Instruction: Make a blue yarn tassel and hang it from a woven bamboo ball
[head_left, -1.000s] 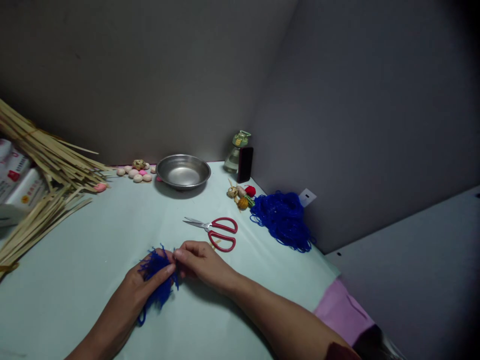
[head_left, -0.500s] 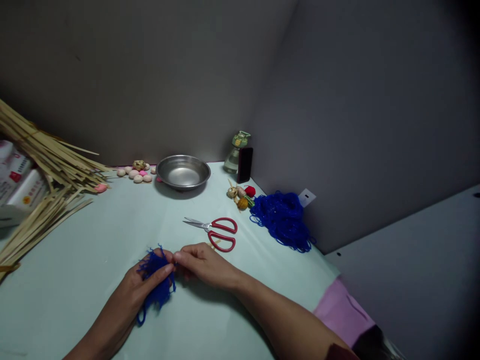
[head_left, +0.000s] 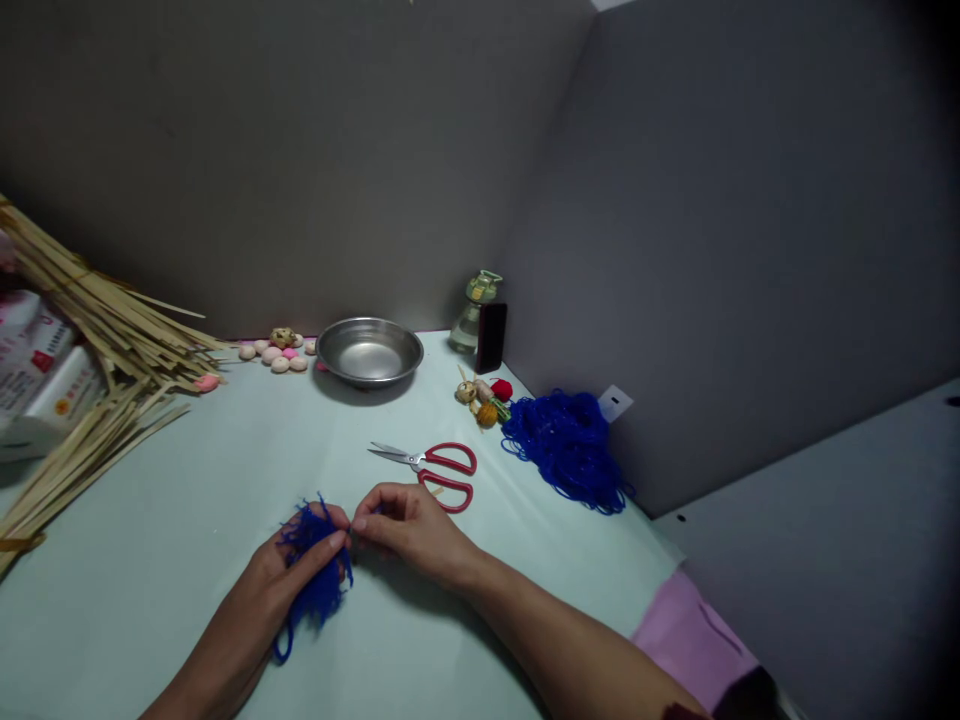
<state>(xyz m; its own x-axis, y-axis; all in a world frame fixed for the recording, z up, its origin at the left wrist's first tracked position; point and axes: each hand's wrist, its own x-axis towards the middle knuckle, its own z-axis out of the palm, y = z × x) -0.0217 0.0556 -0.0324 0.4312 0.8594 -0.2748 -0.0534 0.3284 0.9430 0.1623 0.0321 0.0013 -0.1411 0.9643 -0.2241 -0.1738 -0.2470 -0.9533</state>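
Observation:
A frayed bundle of blue yarn [head_left: 316,592] lies in my left hand [head_left: 289,575], pinched between thumb and fingers, with a loop hanging below. My right hand [head_left: 409,530] is closed in a pinch right beside the bundle's right edge, thumb against index finger. What sits between those fingertips is too small to make out. Just beyond my right hand, red-handled scissors [head_left: 417,461] rest on the table, blades slightly apart and pointing left. A large heap of blue yarn [head_left: 566,445] lies farther right against the wall.
Behind the scissors stands a metal bowl [head_left: 370,352]. Small pale egg-shaped pieces [head_left: 279,364] are left of it. A bottle [head_left: 466,330], a phone [head_left: 492,338] and small coloured balls [head_left: 487,414] are at the back right. Straw strips [head_left: 112,320] and tissue packs [head_left: 56,400] fill the left side.
The view has shifted slightly, so everything sits a little lower. My right hand's fingertips have moved slightly away from the left hand's. The left hand keeps its hold on the blue yarn.

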